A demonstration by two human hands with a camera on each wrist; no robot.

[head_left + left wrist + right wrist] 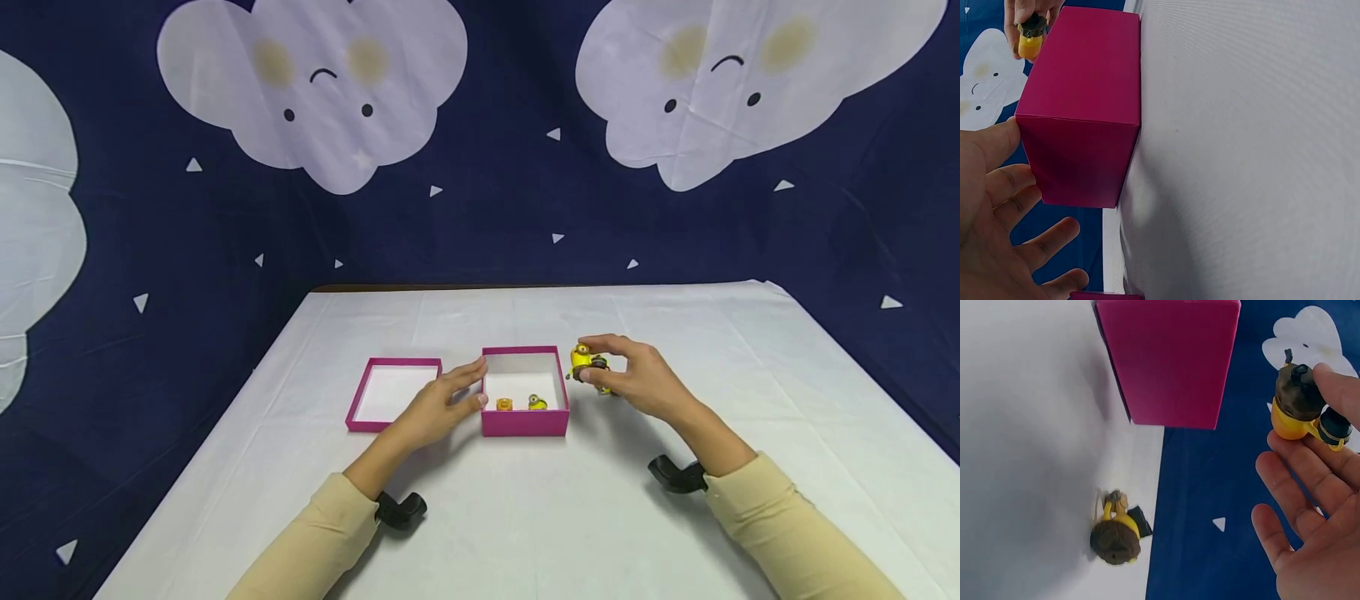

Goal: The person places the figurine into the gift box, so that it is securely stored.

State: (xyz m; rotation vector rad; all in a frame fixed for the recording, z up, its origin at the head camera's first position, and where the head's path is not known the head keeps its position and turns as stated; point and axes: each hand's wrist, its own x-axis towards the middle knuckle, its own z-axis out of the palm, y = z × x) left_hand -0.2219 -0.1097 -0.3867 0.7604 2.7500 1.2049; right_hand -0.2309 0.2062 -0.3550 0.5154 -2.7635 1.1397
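A magenta box (525, 423) with a white inside stands open at the middle of the table. In it lie a small orange piece (504, 404) and a yellow minion figure (537, 402). My left hand (438, 406) rests its extended fingertips against the box's left side, thumb near the front corner. Right of the box, my right hand (645, 379) pinches a minion figure (1291, 419) between thumb and fingers, above the table. Another minion figure (1116, 534) is on the cloth below that hand, mostly hidden by it in the head view.
Left of the box lies a shallow magenta-rimmed lid (360, 393), white inside, partly behind my left hand. White cloth (540, 517) covers the table. A dark blue curtain (495, 225) with clouds hangs behind it.
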